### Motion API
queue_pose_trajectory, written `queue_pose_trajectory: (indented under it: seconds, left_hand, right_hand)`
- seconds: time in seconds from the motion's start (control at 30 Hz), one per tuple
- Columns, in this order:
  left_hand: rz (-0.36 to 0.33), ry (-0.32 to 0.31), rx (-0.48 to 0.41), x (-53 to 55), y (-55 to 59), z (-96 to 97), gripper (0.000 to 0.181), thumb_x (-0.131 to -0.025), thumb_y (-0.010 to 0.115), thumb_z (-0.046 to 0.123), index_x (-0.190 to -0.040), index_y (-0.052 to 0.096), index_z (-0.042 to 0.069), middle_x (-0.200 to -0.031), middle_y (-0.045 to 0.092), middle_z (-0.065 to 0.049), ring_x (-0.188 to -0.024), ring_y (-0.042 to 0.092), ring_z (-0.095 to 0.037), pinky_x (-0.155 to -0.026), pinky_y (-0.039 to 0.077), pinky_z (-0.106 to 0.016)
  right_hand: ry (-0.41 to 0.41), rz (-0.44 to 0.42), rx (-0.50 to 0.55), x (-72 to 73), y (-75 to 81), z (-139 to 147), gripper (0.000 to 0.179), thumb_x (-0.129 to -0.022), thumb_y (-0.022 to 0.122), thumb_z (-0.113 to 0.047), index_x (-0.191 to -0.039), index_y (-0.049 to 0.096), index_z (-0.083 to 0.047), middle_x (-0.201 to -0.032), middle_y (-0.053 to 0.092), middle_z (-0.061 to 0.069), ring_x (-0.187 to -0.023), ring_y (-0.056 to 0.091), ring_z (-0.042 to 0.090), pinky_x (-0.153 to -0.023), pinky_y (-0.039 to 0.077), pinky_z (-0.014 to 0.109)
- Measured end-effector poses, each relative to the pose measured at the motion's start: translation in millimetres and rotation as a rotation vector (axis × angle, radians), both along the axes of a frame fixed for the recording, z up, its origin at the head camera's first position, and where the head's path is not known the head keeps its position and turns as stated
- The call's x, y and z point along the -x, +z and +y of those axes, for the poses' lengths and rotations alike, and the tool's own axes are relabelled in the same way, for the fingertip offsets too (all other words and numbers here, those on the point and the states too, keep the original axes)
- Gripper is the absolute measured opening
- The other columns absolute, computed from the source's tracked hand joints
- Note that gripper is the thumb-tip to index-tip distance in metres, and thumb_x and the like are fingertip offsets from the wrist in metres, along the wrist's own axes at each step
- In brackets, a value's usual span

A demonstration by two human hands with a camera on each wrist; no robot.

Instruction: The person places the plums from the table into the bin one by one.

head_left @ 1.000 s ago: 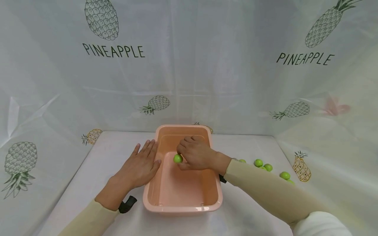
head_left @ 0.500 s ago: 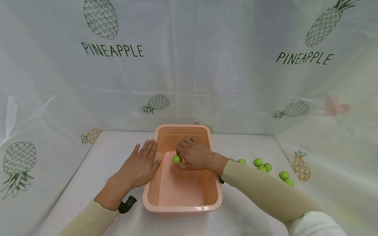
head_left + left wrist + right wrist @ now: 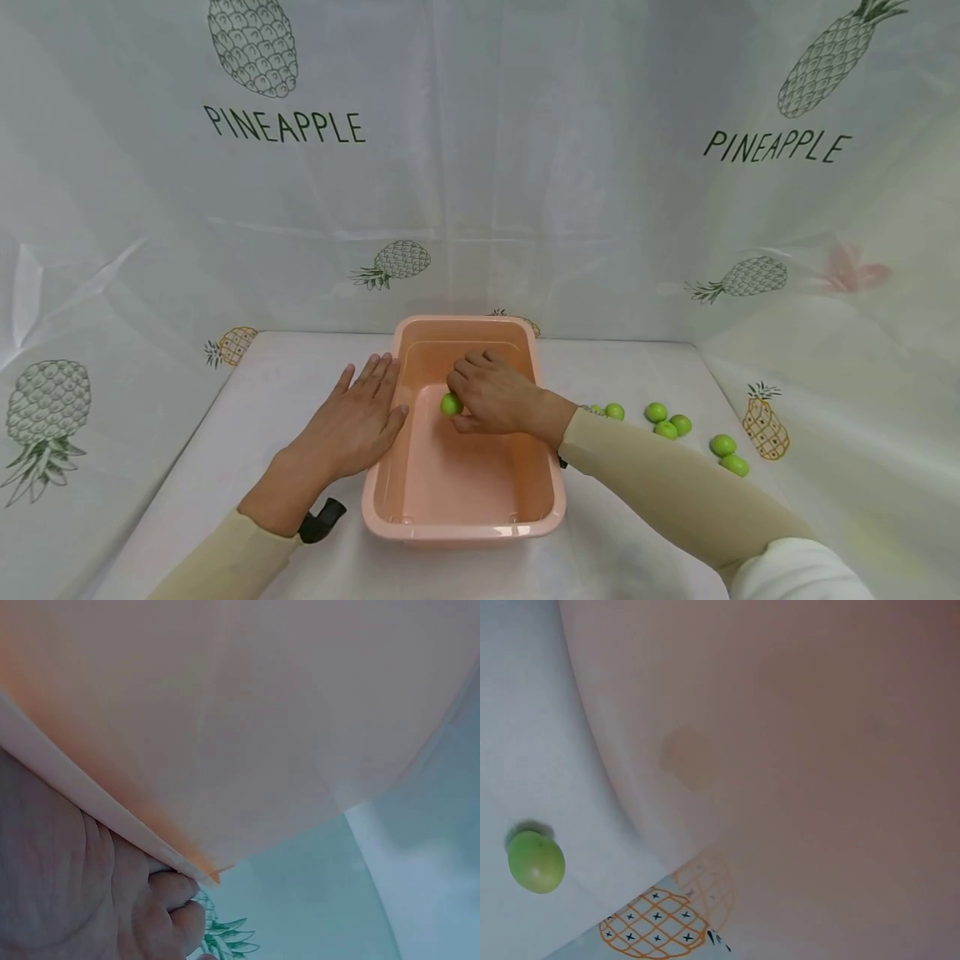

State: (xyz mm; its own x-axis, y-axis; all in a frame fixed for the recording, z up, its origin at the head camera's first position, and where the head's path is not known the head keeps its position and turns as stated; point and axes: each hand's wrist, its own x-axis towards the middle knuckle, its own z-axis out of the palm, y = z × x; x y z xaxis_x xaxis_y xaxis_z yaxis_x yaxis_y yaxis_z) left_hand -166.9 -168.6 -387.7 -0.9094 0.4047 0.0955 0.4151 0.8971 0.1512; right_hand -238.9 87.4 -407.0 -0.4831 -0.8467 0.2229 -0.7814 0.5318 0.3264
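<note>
A peach-coloured plastic basin (image 3: pixel 463 532) stands on the table. Over its inside, my right hand (image 3: pixel 495 398) pinches a small round green fruit (image 3: pixel 452 404) between thumb and curled fingers. With fingers straight, my left hand (image 3: pixel 352 423) rests along the basin's left rim. In the left wrist view the palm and fingers of that hand (image 3: pixel 67 877) lie against the rim, beside the basin's outer wall (image 3: pixel 225 727). The basin's wall (image 3: pixel 795 787) fills most of the right wrist view, where the right hand is out of sight.
Several loose green fruits (image 3: pixel 665 430) lie on the table (image 3: pixel 600 367) right of the basin, some near the right sleeve (image 3: pixel 667 475). One fruit (image 3: pixel 536 861) shows beside the basin in the right wrist view. A pineapple-print sheet (image 3: pixel 480 167) hangs behind.
Both hands stay almost still, the fruit still held over the basin. The right sleeve has shifted slightly, so more of the loose fruits beside it show.
</note>
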Motion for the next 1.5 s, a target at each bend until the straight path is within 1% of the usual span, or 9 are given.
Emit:
queue_pose_trajectory:
  seconds: [0.13, 0.4, 0.63, 0.8, 0.97, 1.1, 1.23, 1.37, 1.5]
  left_hand:
    - [0.002, -0.001, 0.01, -0.1, 0.6, 0.0, 0.07, -0.111, 0.043, 0.037, -0.163, 0.028, -0.007, -0.171, 0.028, -0.025, -0.16, 0.024, -0.042, -0.128, 0.02, -0.064]
    - [0.023, -0.007, 0.009, -1.8, 3.3, -0.3, 0.068, -0.111, 0.044, 0.035, -0.162, 0.03, -0.008, -0.17, 0.03, -0.026, -0.159, 0.026, -0.042, -0.128, 0.021, -0.064]
    - [0.027, -0.007, 0.01, -2.4, 4.1, 0.3, 0.067, -0.112, 0.044, 0.035, -0.162, 0.03, -0.007, -0.17, 0.03, -0.026, -0.159, 0.027, -0.043, -0.127, 0.022, -0.065]
    - [0.02, 0.003, 0.021, -1.8, 2.5, 0.8, 0.069, -0.111, 0.043, 0.037, -0.163, 0.029, -0.007, -0.17, 0.03, -0.025, -0.16, 0.025, -0.042, -0.128, 0.019, -0.065]
    - [0.031, 0.007, 0.032, -1.7, 2.5, 1.4, 0.07, -0.112, 0.043, 0.039, -0.163, 0.03, -0.006, -0.17, 0.03, -0.024, -0.16, 0.025, -0.042, -0.129, 0.019, -0.064]
    - [0.039, 0.004, 0.021, -2.3, 2.9, 0.8, 0.069, -0.113, 0.041, 0.04, -0.162, 0.03, -0.007, -0.17, 0.031, -0.025, -0.159, 0.026, -0.043, -0.128, 0.019, -0.064]
    - [0.03, 0.003, 0.012, -3.0, 3.6, 0.8, 0.068, -0.114, 0.04, 0.04, -0.163, 0.029, -0.006, -0.17, 0.03, -0.025, -0.16, 0.025, -0.043, -0.128, 0.019, -0.064]
    - [0.025, 0.005, 0.004, -3.5, 3.6, 1.2, 0.068, -0.113, 0.04, 0.039, -0.163, 0.029, -0.007, -0.17, 0.03, -0.025, -0.159, 0.026, -0.043, -0.128, 0.019, -0.065]
    - [0.028, 0.004, -0.006, -3.6, 2.3, 0.9, 0.067, -0.113, 0.04, 0.036, -0.162, 0.029, -0.008, -0.17, 0.03, -0.026, -0.159, 0.026, -0.044, -0.128, 0.02, -0.065]
  right_hand:
    - [0.006, 0.01, 0.009, -0.4, 0.4, 0.0, 0.032, -0.098, 0.062, -0.05, -0.092, 0.06, -0.019, -0.09, 0.058, -0.004, -0.084, 0.051, 0.016, -0.078, 0.044, 0.033]
    - [0.015, 0.066, 0.022, -0.1, -1.0, 0.4, 0.035, -0.098, 0.063, -0.051, -0.092, 0.062, -0.017, -0.088, 0.057, -0.002, -0.081, 0.051, 0.018, -0.075, 0.043, 0.033]
    - [-0.026, 0.047, -0.017, -0.8, 0.3, -0.1, 0.039, -0.098, 0.065, -0.054, -0.101, 0.065, -0.015, -0.095, 0.06, -0.001, -0.088, 0.054, 0.019, -0.079, 0.044, 0.035]
    - [-0.03, 0.051, -0.007, -1.4, 0.2, -0.5, 0.034, -0.099, 0.064, -0.05, -0.1, 0.066, -0.015, -0.094, 0.06, -0.001, -0.088, 0.054, 0.019, -0.078, 0.044, 0.035]
    - [-0.036, 0.04, 0.032, -1.8, 0.9, 0.1, 0.03, -0.1, 0.065, -0.044, -0.1, 0.066, -0.014, -0.096, 0.061, 0.0, -0.091, 0.056, 0.019, -0.079, 0.045, 0.035]
    - [-0.05, -0.006, 0.07, -3.3, 4.3, 2.2, 0.029, -0.101, 0.067, -0.042, -0.104, 0.066, -0.013, -0.1, 0.062, 0.0, -0.095, 0.056, 0.02, -0.082, 0.047, 0.036]
    - [-0.056, -0.048, 0.145, -5.5, 10.1, 8.7, 0.028, -0.1, 0.07, -0.038, -0.109, 0.066, -0.012, -0.103, 0.063, 0.001, -0.097, 0.055, 0.022, -0.084, 0.046, 0.038]
    - [-0.065, -0.035, 0.224, -4.9, 18.5, 24.3, 0.026, -0.099, 0.071, -0.033, -0.109, 0.067, -0.01, -0.102, 0.063, 0.003, -0.101, 0.057, 0.025, -0.089, 0.048, 0.043]
    - [-0.092, -0.012, 0.303, -2.4, 29.1, 48.3, 0.023, -0.098, 0.069, -0.028, -0.109, 0.067, -0.008, -0.103, 0.064, 0.005, -0.099, 0.058, 0.027, -0.088, 0.048, 0.046]
